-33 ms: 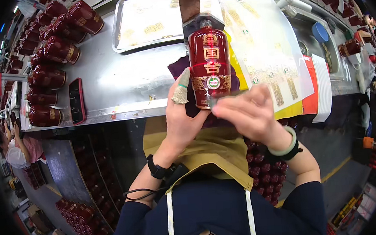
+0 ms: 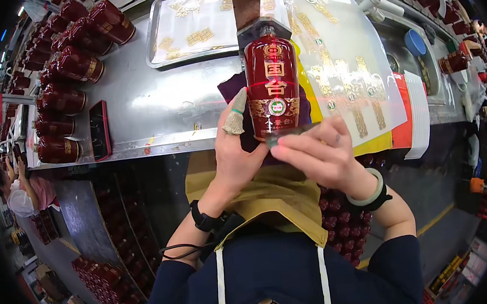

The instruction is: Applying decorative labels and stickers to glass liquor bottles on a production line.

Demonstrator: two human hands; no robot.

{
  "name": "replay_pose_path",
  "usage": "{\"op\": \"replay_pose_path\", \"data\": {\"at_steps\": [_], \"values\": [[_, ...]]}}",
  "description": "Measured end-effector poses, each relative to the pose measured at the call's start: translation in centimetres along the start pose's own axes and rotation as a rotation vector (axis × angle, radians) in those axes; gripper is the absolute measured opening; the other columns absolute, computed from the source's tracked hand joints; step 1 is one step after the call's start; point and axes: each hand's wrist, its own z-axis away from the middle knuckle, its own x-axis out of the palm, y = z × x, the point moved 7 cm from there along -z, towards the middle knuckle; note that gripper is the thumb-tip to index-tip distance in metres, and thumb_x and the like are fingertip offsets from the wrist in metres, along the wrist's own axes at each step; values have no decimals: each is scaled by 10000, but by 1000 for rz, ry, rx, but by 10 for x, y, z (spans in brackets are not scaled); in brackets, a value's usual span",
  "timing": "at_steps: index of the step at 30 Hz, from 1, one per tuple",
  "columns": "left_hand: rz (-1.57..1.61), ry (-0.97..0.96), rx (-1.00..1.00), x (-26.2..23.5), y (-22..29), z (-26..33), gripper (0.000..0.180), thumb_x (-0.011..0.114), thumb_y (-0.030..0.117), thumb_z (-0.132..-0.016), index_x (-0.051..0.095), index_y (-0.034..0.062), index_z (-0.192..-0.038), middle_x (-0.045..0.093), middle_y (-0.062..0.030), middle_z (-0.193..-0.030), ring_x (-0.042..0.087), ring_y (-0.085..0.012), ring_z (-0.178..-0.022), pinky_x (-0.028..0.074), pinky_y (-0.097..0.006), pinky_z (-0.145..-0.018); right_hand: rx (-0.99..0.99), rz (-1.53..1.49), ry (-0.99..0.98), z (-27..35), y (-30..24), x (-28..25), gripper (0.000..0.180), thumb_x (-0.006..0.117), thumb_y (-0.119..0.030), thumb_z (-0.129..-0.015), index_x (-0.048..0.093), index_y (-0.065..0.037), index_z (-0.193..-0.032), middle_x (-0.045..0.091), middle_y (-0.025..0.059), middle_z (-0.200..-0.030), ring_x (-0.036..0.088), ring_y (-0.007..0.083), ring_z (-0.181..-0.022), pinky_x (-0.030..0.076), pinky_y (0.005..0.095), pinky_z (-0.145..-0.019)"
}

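Your left hand (image 2: 236,152), thumb in a knitted finger cot, cradles a dark red bottle (image 2: 273,87) from below at the near edge of the steel workbench (image 2: 154,107). Your right hand (image 2: 318,152) curls in from the bottle's right, fingertips pinching a thin strip against its base.

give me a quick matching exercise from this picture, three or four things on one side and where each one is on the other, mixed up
Things:
1. dark red glossy bottle with gold label
2. shallow metal tray
3. pale green bangle
4. black wrist strap

Places:
A. on the right wrist
B. held upright between left hand and right hand
C. on the left wrist
D. far side of the steel bench

Pairs: 1-B, 2-D, 3-A, 4-C
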Motion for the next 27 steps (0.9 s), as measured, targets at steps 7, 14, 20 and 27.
{"op": "replay_pose_path", "data": {"at_steps": [7,14,20,27], "values": [[35,20,-9,-1,5,-2,870,838,-49,-714,480,-27,-1506,546,-208,-1490,561,-359,-1355,474,-421,-1125,36,92,52,-2,-1,-3,316,715,-186,-716,791,-112,-1013,736,-37,-1018,575,115,-758,408,298,-771],[-74,-18,55,-2,3,2,849,840,31,-762,452,-51,-1512,526,-239,-1516,522,-432,-1361,352,-490,-1208,197,13,160,-8,24,-15,252,801,-79,-720,796,-121,-969,768,-21,-967,622,156,-811,413,331,-822],[-28,-146,11,3,-10,2,874,822,35,-787,389,-79,-1538,493,-265,-1542,458,-478,-1421,296,-508,-1244,70,-73,44,5,8,0,222,754,-104,-768,804,-142,-981,771,-39,-1011,631,130,-850,418,324,-833],[-60,-127,28,1,1,-6,942,863,50,-751,387,-42,-1559,481,-242,-1551,478,-425,-1418,352,-485,-1209,219,-26,233,3,36,1,210,741,-66,-772,802,-146,-956,772,-32,-966,622,147,-856,415,312,-818]]}}
